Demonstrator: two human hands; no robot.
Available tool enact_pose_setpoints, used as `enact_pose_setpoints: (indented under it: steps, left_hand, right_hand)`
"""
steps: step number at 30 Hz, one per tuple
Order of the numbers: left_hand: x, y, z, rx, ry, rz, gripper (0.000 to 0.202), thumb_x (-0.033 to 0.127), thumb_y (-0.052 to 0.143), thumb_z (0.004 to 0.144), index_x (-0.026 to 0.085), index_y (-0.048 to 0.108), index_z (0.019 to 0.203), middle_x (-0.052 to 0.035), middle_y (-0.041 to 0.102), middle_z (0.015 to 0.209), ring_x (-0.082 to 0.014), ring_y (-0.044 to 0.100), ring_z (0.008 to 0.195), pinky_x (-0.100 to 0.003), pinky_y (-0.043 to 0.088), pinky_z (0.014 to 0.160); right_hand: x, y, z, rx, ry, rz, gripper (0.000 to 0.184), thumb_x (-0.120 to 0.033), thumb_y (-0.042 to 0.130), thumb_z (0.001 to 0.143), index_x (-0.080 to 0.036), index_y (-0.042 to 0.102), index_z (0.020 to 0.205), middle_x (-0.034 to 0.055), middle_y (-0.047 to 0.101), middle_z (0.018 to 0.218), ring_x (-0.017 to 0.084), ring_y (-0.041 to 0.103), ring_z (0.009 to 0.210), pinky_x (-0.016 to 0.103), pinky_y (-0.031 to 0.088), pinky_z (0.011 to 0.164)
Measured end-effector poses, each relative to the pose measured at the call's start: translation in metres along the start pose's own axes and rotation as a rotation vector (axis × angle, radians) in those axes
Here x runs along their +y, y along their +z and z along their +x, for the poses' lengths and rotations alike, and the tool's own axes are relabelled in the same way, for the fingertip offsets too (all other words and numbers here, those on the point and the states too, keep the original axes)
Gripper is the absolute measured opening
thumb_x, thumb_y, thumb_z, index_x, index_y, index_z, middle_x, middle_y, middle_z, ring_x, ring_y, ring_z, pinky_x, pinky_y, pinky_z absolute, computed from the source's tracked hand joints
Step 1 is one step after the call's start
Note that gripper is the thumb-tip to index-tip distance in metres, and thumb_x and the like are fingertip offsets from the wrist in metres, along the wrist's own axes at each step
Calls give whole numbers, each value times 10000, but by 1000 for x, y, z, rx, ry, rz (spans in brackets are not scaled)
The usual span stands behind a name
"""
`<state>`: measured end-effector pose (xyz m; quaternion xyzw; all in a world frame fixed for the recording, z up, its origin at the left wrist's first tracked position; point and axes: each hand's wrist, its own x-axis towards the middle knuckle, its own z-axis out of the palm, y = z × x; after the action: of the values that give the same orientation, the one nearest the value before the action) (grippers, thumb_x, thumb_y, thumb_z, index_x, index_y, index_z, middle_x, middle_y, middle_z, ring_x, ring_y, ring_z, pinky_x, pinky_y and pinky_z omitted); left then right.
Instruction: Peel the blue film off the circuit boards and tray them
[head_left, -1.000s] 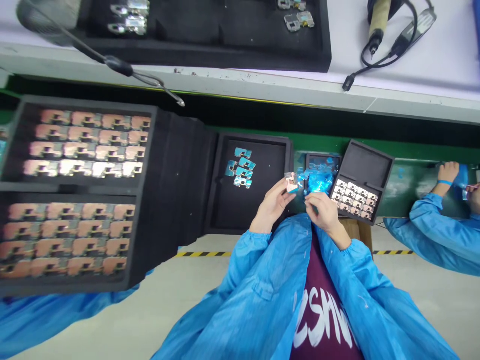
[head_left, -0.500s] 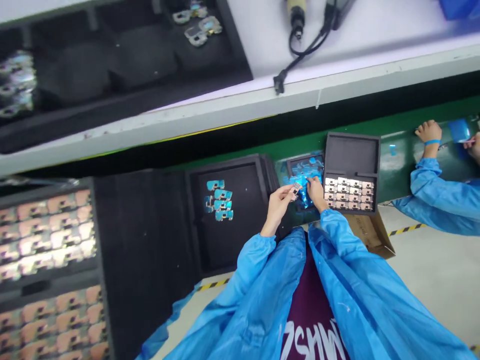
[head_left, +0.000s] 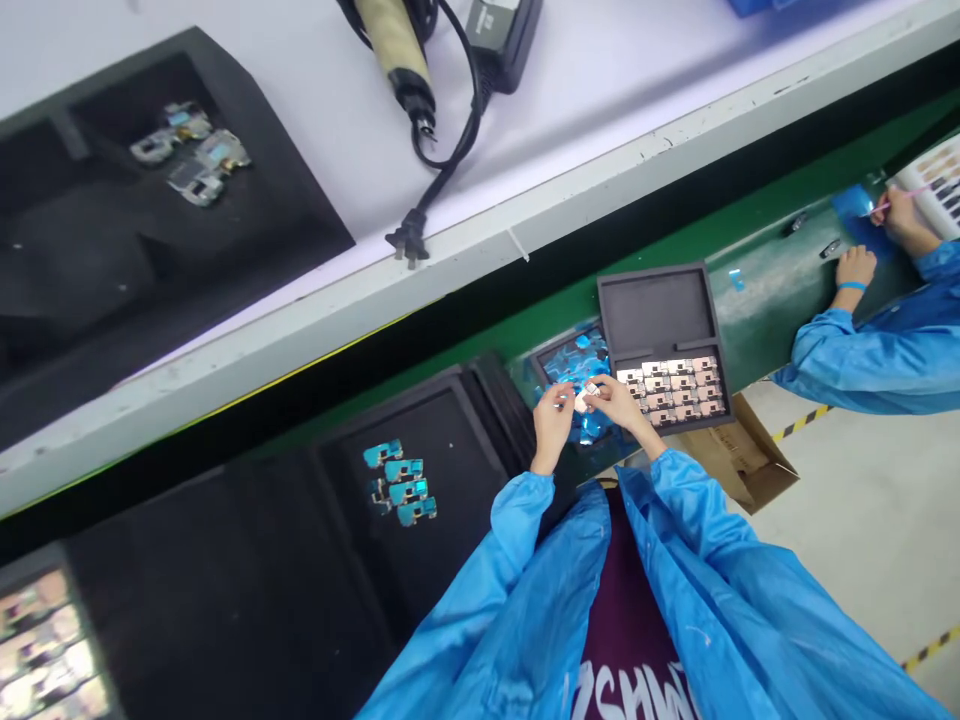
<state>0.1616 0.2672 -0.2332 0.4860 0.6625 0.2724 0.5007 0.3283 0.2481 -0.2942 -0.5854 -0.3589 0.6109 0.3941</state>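
My left hand (head_left: 553,423) and my right hand (head_left: 616,402) meet over a small black tray (head_left: 547,362) piled with blue film scraps (head_left: 571,366). Both pinch one small metal part (head_left: 583,398) between their fingertips. Just right of my hands a black foam tray (head_left: 658,310) holds rows of small metal parts (head_left: 673,386) in its near half. To my left a larger black foam tray (head_left: 450,470) carries several blue-filmed parts (head_left: 399,482).
A white bench (head_left: 600,90) beyond the green conveyor (head_left: 772,290) carries a soldering iron (head_left: 396,50), a power adapter (head_left: 501,30) and another black tray (head_left: 90,240). A co-worker's hands (head_left: 855,268) work at the right. A cardboard box (head_left: 735,458) sits below the belt.
The view has swung right and tilted. My right hand came off the blue scrap pile and joined my left hand on the small part.
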Motion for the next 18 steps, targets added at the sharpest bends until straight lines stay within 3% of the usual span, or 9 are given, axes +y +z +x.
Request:
enact_pose_setpoints:
  steps: [4, 7, 10, 13, 15, 18]
  left_hand:
    - [7, -30, -25, 64, 94, 121, 248, 253, 618, 993, 216, 791, 1168, -133, 744, 1246, -290, 712, 1116, -453, 571, 1001]
    - [11, -59, -48, 170, 254, 272, 277, 308, 563, 1063, 228, 791, 1198, -127, 758, 1227, -307, 685, 1195, -481, 542, 1072]
    - [8, -85, -68, 297, 345, 366, 287, 329, 543, 1097, 231, 790, 1204, -115, 782, 1212, -301, 690, 1191, -494, 514, 1112]
    - [0, -102, -84, 385, 381, 419, 265, 319, 559, 1101, 235, 792, 1194, -104, 794, 1182, -293, 704, 1154, -493, 508, 1109]
    - [-6, -108, -94, 410, 386, 443, 255, 300, 565, 1100, 235, 791, 1199, -105, 795, 1175, -293, 705, 1143, -492, 516, 1093]
    - [-11, -112, -106, 403, 365, 457, 249, 278, 571, 1096, 243, 788, 1215, -101, 791, 1177, -295, 703, 1145, -490, 528, 1074]
  right_hand:
    - [6, -9, 9, 149, 16, 18, 438, -554, 846, 782, -237, 654, 1015, 4, 739, 801, 203, 728, 729, 279, 582, 598]
    - [0, -38, 32, 326, 1, 10, 460, -554, 774, 816, -232, 600, 1095, 43, 766, 905, 214, 743, 827, 283, 593, 642]
    - [-15, -79, 78, 475, -24, -32, 465, -509, 726, 843, -210, 579, 1168, 78, 774, 995, 223, 750, 911, 283, 598, 678]
    - [-30, -108, 137, 527, -25, -94, 432, -431, 701, 863, -188, 607, 1207, 68, 770, 987, 217, 759, 896, 273, 589, 670]
    - [-35, -111, 174, 526, -10, -134, 402, -353, 709, 862, -179, 622, 1214, 48, 768, 941, 201, 761, 839, 271, 589, 684]
    - [-35, -100, 215, 547, 18, -202, 355, -260, 745, 851, -170, 621, 1171, 26, 757, 876, 175, 748, 769, 284, 598, 767]
